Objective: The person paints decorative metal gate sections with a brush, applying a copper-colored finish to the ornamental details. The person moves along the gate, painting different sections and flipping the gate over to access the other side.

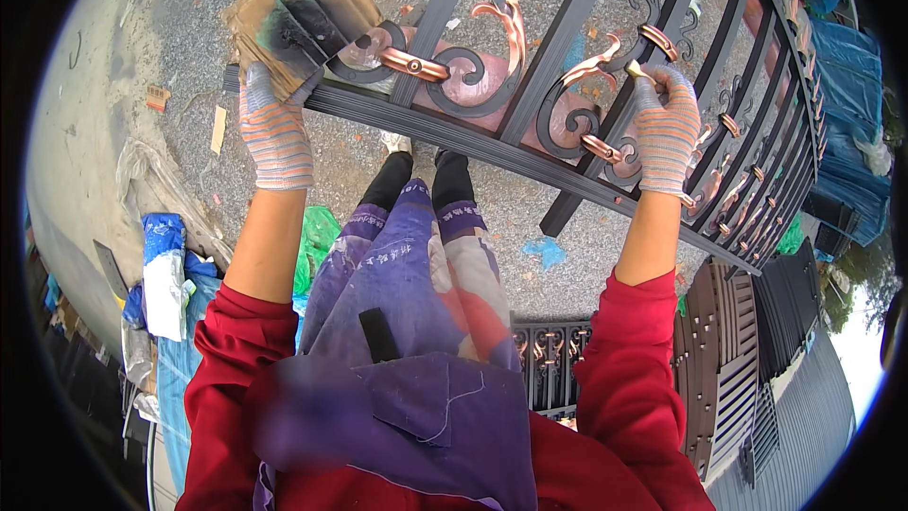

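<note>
A black wrought-iron gate panel (473,137) with copper-coloured scrolls lies flat in front of me. My left hand (274,128), in a striped knit glove, holds a piece of cardboard (303,9) smeared with black paint against a scroll at the panel's left end. My right hand (667,128), gloved the same way, grips a thin brush handle (638,69) whose tip touches a copper scroll on the panel's right part. Red sleeves and a purple apron (416,341) show below.
Grey gravel ground (189,0) lies under the panel. More black gate panels (738,360) are stacked at lower right. Blue tarp (851,85) hangs at the right edge. Blue and white bags (165,274) and plastic sheets lie at lower left.
</note>
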Demonstrator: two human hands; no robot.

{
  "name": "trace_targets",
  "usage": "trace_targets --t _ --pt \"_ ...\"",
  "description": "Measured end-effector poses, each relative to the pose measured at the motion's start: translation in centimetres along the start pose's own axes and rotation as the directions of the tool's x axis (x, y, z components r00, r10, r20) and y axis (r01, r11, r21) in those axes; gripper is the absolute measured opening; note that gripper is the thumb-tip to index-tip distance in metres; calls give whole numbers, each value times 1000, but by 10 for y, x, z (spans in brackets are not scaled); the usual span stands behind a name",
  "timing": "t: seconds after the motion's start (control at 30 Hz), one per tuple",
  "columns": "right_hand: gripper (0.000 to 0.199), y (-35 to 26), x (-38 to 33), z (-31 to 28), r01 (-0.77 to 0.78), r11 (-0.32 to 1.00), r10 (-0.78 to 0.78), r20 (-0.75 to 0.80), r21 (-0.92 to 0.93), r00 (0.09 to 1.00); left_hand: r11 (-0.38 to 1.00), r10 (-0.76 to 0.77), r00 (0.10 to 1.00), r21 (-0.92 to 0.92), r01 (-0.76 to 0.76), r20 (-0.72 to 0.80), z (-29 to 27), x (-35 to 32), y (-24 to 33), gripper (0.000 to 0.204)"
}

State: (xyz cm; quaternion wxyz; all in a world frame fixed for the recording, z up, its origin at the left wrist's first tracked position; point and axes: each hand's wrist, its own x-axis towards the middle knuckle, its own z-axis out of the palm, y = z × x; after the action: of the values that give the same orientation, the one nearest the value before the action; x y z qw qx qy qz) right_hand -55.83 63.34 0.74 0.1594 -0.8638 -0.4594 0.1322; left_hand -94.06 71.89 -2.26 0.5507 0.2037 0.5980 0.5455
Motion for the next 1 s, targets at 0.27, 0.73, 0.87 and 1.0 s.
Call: trace_targets --t 0.27,0.73,0.87,1.0 --pt "15 -41 -40 -12 -18 875 40 -35 484 999 993 -106 983 -32 112 148 8 -29 2 40" --pt "19 -180 -72 35 287 826 -305 -43 485 951 789 114 973 577 -212 201 36 -86 4 34" --pt "17 -190 -82 44 297 859 -344 42 417 938 854 63 981 499 -148 183 29 -83 3 35" --pt "16 -185 -98 46 302 866 -376 123 398 918 865 42 988 490 -110 147 29 -83 15 35"
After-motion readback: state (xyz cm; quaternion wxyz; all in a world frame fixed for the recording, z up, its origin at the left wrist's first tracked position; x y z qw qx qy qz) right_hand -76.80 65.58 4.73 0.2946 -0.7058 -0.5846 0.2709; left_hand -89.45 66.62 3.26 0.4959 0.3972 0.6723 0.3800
